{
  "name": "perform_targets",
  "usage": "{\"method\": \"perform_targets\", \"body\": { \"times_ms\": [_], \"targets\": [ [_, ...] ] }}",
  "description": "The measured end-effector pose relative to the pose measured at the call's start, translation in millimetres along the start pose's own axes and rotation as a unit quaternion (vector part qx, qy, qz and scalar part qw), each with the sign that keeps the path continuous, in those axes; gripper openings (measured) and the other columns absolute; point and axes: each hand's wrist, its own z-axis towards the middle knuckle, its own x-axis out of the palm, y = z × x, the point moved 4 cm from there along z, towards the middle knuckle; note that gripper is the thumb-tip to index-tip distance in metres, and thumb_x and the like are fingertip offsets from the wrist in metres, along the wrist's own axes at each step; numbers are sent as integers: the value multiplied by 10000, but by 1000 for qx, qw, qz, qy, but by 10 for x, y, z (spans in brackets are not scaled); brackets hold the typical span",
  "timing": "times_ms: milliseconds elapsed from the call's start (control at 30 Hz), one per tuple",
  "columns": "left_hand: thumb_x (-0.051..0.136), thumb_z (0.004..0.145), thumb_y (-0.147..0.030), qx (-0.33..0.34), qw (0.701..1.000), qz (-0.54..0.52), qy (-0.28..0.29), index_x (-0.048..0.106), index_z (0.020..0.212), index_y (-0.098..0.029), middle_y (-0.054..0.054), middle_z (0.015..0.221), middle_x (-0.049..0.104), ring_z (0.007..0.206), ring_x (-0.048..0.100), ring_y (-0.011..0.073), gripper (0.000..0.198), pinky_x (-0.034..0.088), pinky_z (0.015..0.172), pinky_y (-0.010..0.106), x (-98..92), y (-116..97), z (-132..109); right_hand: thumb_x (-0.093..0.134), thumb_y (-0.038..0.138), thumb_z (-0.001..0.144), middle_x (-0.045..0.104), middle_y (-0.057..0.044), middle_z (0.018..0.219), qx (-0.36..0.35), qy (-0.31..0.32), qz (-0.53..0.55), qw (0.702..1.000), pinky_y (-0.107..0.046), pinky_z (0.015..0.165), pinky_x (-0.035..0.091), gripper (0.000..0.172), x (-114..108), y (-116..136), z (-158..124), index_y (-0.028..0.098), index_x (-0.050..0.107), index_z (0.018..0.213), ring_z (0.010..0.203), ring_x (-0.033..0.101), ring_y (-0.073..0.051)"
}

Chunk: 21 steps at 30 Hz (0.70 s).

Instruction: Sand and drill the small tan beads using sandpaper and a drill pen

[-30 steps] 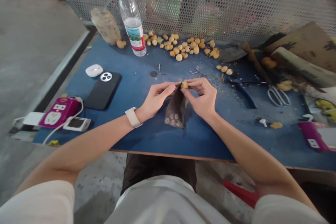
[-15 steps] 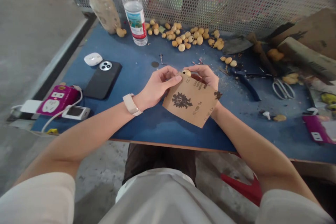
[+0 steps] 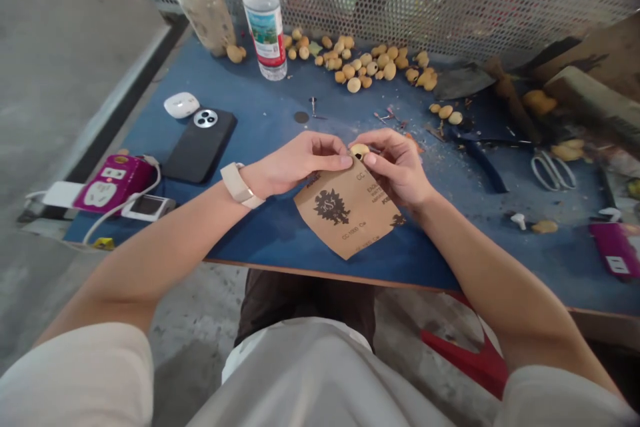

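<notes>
Over blue table (image 3: 500,260), sandpaper (image 3: 345,213), bead (image 3: 359,151), scissors (image 3: 553,170), phone (image 3: 197,153)

The sandpaper sheet (image 3: 345,210), earlier creased with its dark grit side showing, is now spread with its printed brown backing up, low over the blue table (image 3: 240,147). The tan bead (image 3: 359,151) is pinched by the right hand (image 3: 397,167), just above the sheet's top edge, with the left hand (image 3: 300,163) beside it.

Sandpaper sheet (image 3: 357,227) — tan, black tree print; round bead (image 3: 359,150) — pale yellow; table (image 3: 260,233) — blue.
</notes>
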Motion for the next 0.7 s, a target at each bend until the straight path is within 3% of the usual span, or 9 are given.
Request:
{"method": "perform_targets", "body": {
  "times_ms": [133,400,567,700],
  "targets": [
    [1158,832,-617,-12,1000,20,-16,810,892,-218,52,943,873,818,788,197,533,655,752,328,-38,1,3,1136,784,824,949,-35,1206,-1,-4,3,1000,-490,1044,806,590,7,-32,17,332,933,1144,1093,921,-259],
    [1058,955,-688,30,993,108,-49,855,945,-200,86,928,858,821,778,214,529,645,772,360,-134,-31,19,1171,755,769,942,-15,1117,11,-27,6,1000,-479,950,823,602,-28,-163,85,326,926,1113,1007,923,-255],
    [1049,945,-716,39,988,138,-51,853,926,-199,88,920,862,803,760,199,554,633,765,344,-85,-47,5,1187,734,756,956,-24,1135,9,-47,22,999,-461,1014,811,597,-8,-162,70,306,934,1087,1022,924,-234],
    [1040,920,-774,50,986,142,-69,868,913,-206,74,899,857,768,716,182,594,587,720,330,-50,-56,-17,1152,735,832,964,-23,1139,-22,-52,11,998,-444,1032,807,525,1,-119,62,314,934,1059,1040,926,-218]
  ]
}}
